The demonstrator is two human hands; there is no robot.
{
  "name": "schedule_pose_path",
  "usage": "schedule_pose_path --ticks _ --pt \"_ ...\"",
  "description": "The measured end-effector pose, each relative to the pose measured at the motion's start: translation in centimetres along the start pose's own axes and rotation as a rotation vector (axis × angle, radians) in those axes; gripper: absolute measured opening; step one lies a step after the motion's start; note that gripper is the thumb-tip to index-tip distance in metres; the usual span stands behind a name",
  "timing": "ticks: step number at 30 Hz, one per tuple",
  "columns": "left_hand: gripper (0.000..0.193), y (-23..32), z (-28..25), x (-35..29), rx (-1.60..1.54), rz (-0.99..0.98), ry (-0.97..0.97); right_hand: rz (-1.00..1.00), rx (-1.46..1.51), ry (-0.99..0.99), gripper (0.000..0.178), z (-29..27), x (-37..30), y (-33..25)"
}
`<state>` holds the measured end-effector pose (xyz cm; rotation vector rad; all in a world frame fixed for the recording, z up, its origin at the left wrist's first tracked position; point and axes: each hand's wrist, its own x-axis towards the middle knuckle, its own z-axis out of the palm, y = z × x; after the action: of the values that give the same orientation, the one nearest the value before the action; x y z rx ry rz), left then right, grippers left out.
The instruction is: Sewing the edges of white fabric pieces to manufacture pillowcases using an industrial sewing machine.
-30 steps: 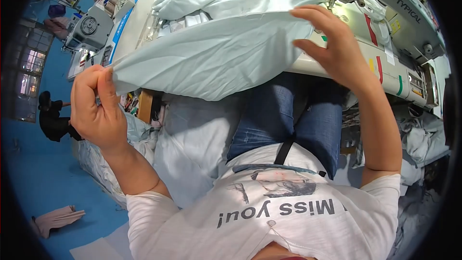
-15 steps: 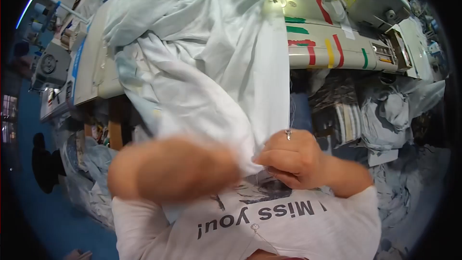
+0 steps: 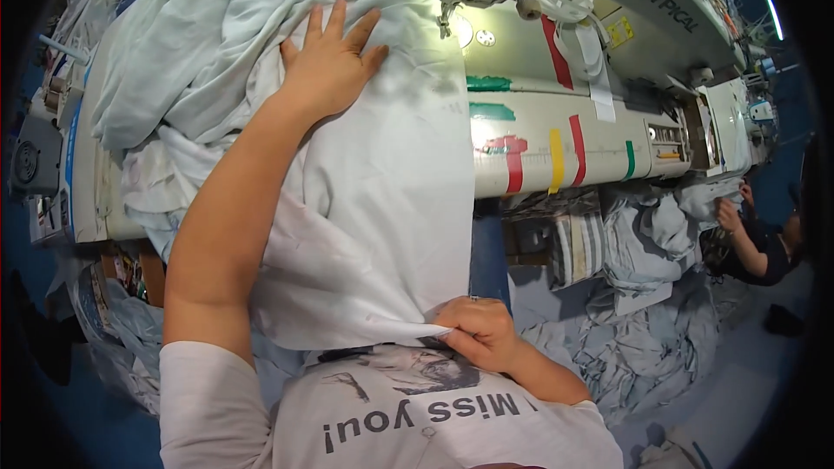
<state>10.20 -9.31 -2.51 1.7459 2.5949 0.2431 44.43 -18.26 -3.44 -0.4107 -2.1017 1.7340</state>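
Observation:
A large pale white-green cloth [image 3: 391, 182] is spread over the sewing table and hangs down toward me. My left hand [image 3: 334, 69] lies flat on it with fingers spread, left of the needle. Close to my body, my right hand [image 3: 478, 330] is closed on the cloth's near edge and pulls it to a taut corner. The sewing machine [image 3: 591, 0] stands at the upper right. Its presser foot and needle area [image 3: 446, 22], lit by a lamp, sit by the cloth's straight right edge.
Red, yellow and green tape strips [image 3: 556, 161] mark the table [image 3: 599, 135] right of the cloth. A striped folded bundle [image 3: 578, 247] and piled fabric [image 3: 643, 339] lie below on the right. At the far right another person's arm [image 3: 743, 239] handles grey cloth. A grey motor box [image 3: 36, 156] stands left.
My left hand has moved from near my body up onto the cloth and now lies flat. The cloth is smoother there. My right hand stays closed on the edge; the view has shifted.

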Motion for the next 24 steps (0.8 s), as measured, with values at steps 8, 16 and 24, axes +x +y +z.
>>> schedule_pose_path --ticks 8,16,24 --pt "0.058 -1.0 0.0 5.2 0.032 0.010 0.023 -0.005 0.064 0.002 0.011 -2.5 4.4 0.5" --pt "0.060 -2.2 -0.5 10.2 0.004 -0.088 -0.080 -0.044 0.058 -0.008 0.013 -4.7 8.4 0.5" --pt "0.061 -4.4 0.4 14.7 -0.026 -0.029 -0.103 -0.134 -0.069 0.036 0.014 -7.0 11.5 0.1"
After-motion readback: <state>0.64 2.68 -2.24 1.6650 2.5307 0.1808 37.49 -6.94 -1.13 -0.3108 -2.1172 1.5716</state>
